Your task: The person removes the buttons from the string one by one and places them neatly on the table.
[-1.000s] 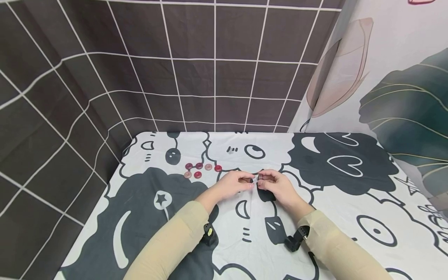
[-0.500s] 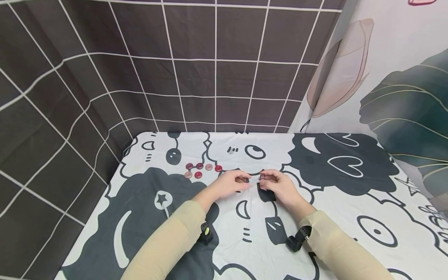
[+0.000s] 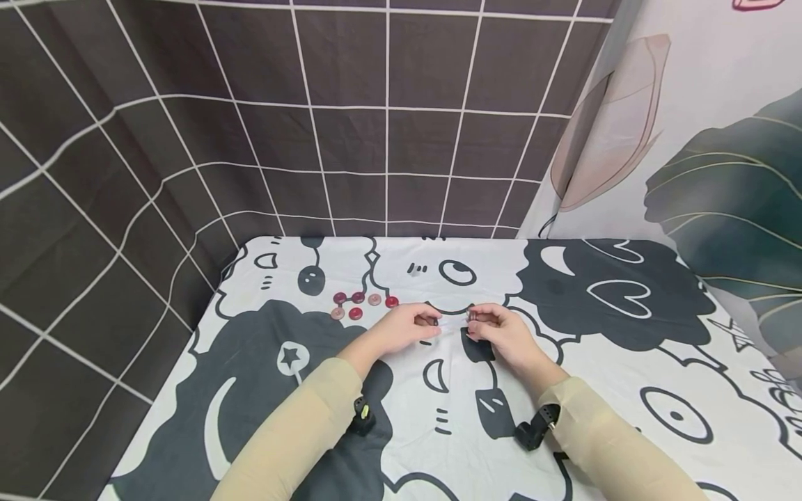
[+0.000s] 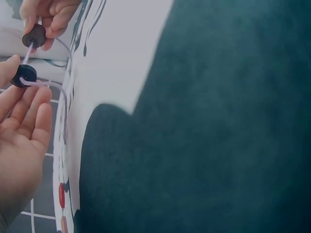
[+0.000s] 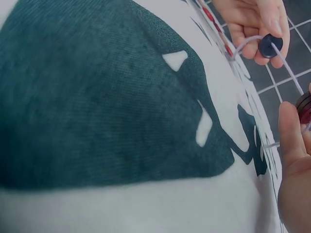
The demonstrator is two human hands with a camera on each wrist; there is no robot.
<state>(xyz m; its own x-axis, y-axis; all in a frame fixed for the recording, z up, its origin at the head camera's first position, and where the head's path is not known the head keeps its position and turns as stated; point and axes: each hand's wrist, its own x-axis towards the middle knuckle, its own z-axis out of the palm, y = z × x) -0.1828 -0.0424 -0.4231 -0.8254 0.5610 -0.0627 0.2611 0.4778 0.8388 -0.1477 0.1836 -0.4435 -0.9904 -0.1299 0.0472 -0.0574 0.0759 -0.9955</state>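
Observation:
My left hand (image 3: pixel 401 328) pinches a dark round button (image 4: pixel 24 76) between thumb and fingers. A pale cord (image 5: pixel 291 73) runs through this button and stretches across to my right hand (image 3: pixel 499 330). There, my thumb and fingers grip a small stack of buttons (image 5: pixel 304 108) on the same cord, dark ones and a deep red one. The cord is taut between the hands, and a loose end curves down from the left button. Both hands are close over the patterned cloth (image 3: pixel 413 445), with a short gap between them.
Several loose buttons (image 3: pixel 356 314), in red, dark red and dusty pink, lie on the cloth just left of my left hand. A dark gridded curtain (image 3: pixel 351 139) closes off the back and left. A leaf-print curtain (image 3: pixel 727 174) hangs at the right.
My left hand has drawn leftward, away from the right hand, so the gap between them has widened. The right hand has hardly moved. The loose buttons lie as before.

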